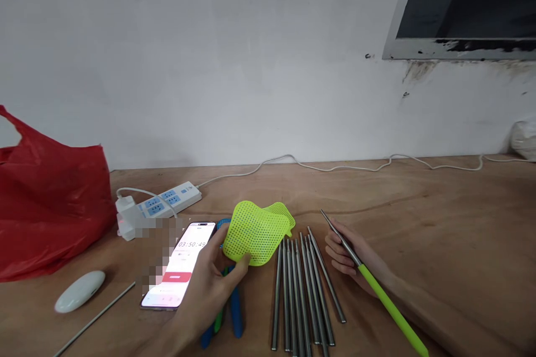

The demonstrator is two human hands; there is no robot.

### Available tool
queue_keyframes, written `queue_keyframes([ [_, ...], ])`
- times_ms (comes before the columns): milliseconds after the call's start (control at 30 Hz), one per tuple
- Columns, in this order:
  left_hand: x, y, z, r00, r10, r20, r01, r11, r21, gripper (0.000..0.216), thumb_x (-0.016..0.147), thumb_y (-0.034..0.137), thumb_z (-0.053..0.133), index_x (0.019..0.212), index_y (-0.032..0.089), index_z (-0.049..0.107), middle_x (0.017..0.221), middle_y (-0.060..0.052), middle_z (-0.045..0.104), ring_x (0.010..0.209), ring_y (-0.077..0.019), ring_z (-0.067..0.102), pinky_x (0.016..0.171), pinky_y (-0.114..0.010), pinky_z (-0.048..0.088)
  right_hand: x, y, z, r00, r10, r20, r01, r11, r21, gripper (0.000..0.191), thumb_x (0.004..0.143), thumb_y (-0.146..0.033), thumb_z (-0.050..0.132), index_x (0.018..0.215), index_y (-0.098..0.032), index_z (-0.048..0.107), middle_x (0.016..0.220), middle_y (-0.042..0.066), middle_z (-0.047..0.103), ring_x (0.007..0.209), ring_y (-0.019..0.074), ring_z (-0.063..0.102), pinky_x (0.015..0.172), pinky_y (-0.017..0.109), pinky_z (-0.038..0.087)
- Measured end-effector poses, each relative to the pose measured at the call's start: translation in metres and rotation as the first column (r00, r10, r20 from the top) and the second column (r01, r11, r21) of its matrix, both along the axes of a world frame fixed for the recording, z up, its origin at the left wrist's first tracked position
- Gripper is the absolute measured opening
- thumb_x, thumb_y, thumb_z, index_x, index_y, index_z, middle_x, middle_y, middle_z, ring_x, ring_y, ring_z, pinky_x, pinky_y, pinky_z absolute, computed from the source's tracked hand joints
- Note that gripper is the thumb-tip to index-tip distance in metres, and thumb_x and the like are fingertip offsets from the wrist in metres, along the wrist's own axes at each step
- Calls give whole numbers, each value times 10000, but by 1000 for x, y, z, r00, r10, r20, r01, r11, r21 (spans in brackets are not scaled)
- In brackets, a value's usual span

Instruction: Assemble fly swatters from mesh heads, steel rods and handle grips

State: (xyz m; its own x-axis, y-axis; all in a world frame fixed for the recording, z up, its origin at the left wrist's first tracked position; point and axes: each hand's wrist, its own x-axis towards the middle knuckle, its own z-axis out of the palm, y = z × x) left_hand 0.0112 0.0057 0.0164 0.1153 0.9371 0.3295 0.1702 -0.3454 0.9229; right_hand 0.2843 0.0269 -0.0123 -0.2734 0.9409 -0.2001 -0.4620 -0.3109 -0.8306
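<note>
**A:** who held what?
**B:** left hand pinched the green mesh head, 9 o'clock of the right hand, which curled round the green-handled rod. Mating them would've needed lining up, imo.

The phone lying just beside the left hand shows big numbers on its screen: 03:50:49. The small words above them and on the red bar below are too tiny to read.
</note>
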Motion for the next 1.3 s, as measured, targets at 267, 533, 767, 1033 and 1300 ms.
queue_keyframes([
  [267, 0, 4, 3, 985, -5, 171, 34, 985, -167, 370, 790, 329, 755, 1138, 224, 685, 1117, -61, 751, 1062, -305, 689, 902, -419, 576, 3, 4, -15, 981, -83, 176, 60, 990, 130, 524, 792, -679, 623, 609, -219, 451, 328, -96, 399, 240, 40, 229, 255, 157, 161],
  [533, 5, 3, 7, 937, 95, 337, -4, 965, -262, 820, 726, 298, 844, 1403, 276, 383, 1096, -39, 744, 889, -243, 743, 750, -355, 624, 0, 0, -8, 967, 153, 202, -186, 971, 151, 469, 847, -601, 602, 823, -137, 671, 301, -124, 337, 236, 44, 181, 278, 186, 180],
  [767, 3, 5, 1, 934, 107, 341, -13, 964, -266, 666, 755, 321, 816, 1321, 233, 477, 1164, -68, 714, 1015, -279, 711, 812, -379, 615, -2, -12, 0, 923, 256, 288, -319, 927, 199, 361, 861, -423, 657, 1116, -178, 583, 513, -61, 596, 344, 50, 354, 358, 177, 223],
  [1033, 8, 1, 4, 918, 126, 376, 9, 941, -338, 554, 747, 345, 808, 1188, 210, 501, 1112, -83, 716, 986, -297, 718, 736, -369, 626, -1, -14, -2, 823, 428, 374, -515, 839, 174, 366, 784, -432, 766, 991, -162, 634, 711, 30, 753, 348, 32, 420, 345, 151, 314],
  [1300, 8, 0, -2, 942, 85, 324, 34, 939, -343, 543, 783, 376, 762, 1221, 233, 476, 1153, -78, 698, 1016, -287, 708, 748, -366, 632, 1, -14, -8, 842, 443, 307, -511, 837, 195, 381, 803, -397, 761, 1090, -154, 706, 807, 76, 778, 434, 57, 545, 440, 177, 452],
])
